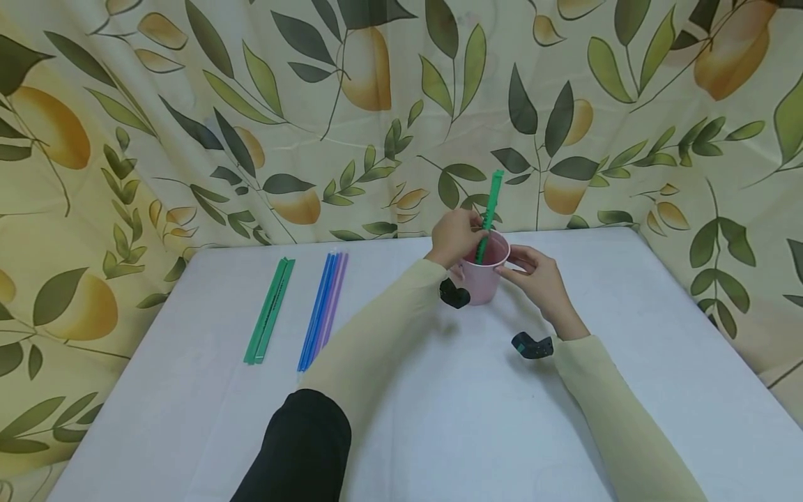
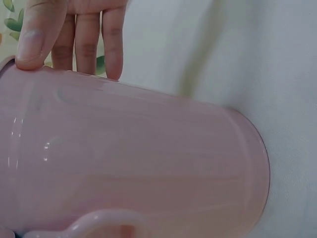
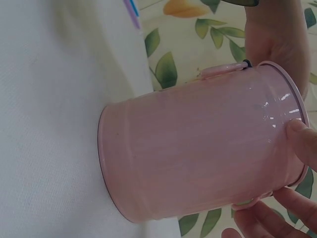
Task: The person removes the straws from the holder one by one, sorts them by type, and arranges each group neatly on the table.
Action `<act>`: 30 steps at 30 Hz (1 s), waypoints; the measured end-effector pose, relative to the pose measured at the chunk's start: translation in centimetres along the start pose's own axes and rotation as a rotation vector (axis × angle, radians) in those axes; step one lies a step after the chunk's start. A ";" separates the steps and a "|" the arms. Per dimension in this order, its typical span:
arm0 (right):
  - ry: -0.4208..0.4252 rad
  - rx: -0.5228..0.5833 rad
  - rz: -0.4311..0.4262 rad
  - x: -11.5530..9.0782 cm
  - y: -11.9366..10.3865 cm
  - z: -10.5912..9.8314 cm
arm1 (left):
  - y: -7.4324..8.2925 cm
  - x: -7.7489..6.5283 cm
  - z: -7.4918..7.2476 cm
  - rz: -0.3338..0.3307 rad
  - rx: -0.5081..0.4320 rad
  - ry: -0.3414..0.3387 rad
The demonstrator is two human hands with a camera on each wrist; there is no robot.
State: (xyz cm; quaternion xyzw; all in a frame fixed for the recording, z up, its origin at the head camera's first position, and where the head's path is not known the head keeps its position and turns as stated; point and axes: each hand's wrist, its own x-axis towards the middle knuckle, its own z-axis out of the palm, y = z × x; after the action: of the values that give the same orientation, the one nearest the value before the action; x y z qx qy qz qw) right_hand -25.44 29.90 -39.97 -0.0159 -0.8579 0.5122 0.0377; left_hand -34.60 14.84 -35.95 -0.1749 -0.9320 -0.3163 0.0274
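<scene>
A pink bucket (image 1: 482, 282) with small side handles stands upright at the far side of the table. My left hand (image 1: 456, 236) pinches a long green stick (image 1: 492, 202) over its mouth; the stick's lower end is inside the rim and its upper part sticks out above. On the right, my right hand (image 1: 536, 275) grips the bucket near the rim, the thumb (image 3: 303, 141) against its wall and the other fingers round the side by a handle. Only the left hand's wrist (image 3: 276, 47) shows in the right wrist view.
Two green sticks (image 1: 270, 310) lie side by side on the white table (image 1: 188, 418) at left. Next to them lies a bundle of several blue sticks (image 1: 316, 310) and purple sticks (image 1: 332, 300). Behind the table hangs a leaf-patterned curtain (image 1: 389, 160).
</scene>
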 end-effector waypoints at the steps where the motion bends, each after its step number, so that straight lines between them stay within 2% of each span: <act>1: 0.000 0.001 0.000 0.0 0.0 0.0 | -0.1 0.0 0.0 0.000 -0.004 0.004; 15: -0.001 0.004 -0.026 0.0 -0.4 0.1 | -0.8 -0.3 -0.7 -0.007 -0.044 0.080; 23: 0.002 0.000 -0.020 0.1 -0.5 0.1 | -1.2 -0.3 -1.0 0.025 -0.071 0.140; 30: 0.003 0.002 -0.011 0.0 -0.4 0.1 | -1.4 -0.3 -1.1 0.044 -0.089 0.155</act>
State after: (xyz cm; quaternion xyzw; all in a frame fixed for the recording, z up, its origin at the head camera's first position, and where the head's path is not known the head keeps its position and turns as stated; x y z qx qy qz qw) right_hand -25.43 29.62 -39.71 -0.0120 -0.8574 0.5127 0.0417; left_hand -34.85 13.01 -35.91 -0.1713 -0.9080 -0.3694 0.0986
